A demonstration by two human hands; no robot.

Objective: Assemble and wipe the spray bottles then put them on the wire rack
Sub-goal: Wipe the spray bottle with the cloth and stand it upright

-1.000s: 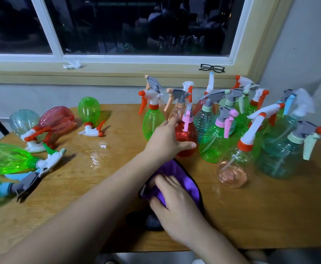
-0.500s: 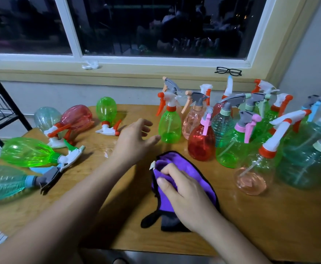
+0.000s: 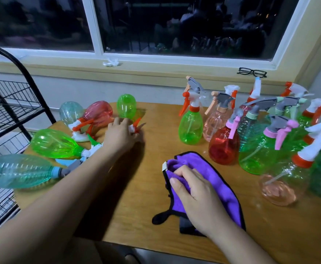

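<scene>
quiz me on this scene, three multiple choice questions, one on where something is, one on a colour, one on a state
1. The black glasses lie on: A a chair, B the window sill, C the floor.
2. The cloth under the right hand is: A yellow, B white, C purple.
3. The teal bottle on the near left of the table: A lies on its side, B stands upright, C hangs from a hook.

Answers:
1 B, they sit on the ledge below the window, at the right.
2 C, it is purple with a black edge.
3 A, its body lies flat along the tabletop.
</scene>
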